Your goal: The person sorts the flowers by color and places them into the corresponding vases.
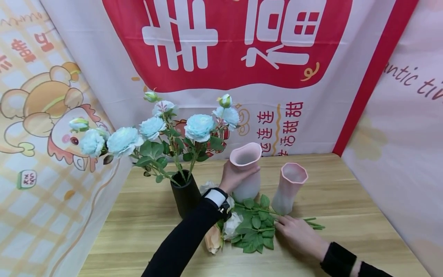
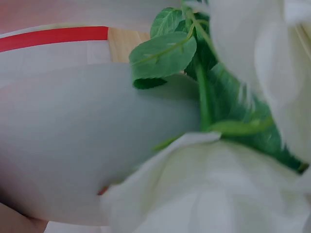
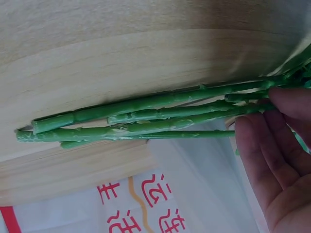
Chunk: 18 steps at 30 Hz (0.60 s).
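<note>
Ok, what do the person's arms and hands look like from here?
The left hand is ungloved; its black left sleeve meets a white wristband with a small dark device beside it. The right hand, also ungloved, has a wide black wristband, then a black right sleeve.

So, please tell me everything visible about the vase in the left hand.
The vase looks smooth, perhaps ceramic: a wavy pink rim, pale greyish body bulging below. Nothing protrudes from it. It is roughly upright, between the black vase and another pink vase. The left hand grips it under the rim; leaves partly hide its base.
</note>
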Motion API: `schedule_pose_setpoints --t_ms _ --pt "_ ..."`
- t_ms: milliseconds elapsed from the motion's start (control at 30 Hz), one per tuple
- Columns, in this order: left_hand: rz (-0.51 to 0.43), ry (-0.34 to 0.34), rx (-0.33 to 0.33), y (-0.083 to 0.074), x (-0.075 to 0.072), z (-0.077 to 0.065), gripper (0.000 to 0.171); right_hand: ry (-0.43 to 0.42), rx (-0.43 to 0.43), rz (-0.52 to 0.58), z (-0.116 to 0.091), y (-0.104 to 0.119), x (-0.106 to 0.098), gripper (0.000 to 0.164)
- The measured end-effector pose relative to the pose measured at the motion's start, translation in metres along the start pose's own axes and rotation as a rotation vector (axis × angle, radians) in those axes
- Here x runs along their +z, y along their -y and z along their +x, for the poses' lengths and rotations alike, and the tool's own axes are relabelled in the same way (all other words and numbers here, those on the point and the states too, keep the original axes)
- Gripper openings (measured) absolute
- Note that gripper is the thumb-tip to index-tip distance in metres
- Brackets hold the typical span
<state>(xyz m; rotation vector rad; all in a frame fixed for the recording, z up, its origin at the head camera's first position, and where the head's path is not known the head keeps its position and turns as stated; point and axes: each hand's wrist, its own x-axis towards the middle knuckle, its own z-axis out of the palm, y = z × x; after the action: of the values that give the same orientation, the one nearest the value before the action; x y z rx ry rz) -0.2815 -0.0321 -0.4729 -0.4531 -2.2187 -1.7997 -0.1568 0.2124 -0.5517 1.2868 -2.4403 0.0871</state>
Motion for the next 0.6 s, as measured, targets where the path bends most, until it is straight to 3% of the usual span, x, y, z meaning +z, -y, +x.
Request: schedule_pose_setpoints --t_ms 333,600 --pt "0.040 -0.013 0.007 0.0058 -0.0017 0.0004 0.073 0.033 0.028 0.018 0.0044 0.0022 -0.0079 0.019" --pt "0.036 -0.003 -0.005 0.0096 -0.0043 -0.0001 0.073 0.011 0.042 0.013 0.0046 0.0046 -0.0079 0.020"
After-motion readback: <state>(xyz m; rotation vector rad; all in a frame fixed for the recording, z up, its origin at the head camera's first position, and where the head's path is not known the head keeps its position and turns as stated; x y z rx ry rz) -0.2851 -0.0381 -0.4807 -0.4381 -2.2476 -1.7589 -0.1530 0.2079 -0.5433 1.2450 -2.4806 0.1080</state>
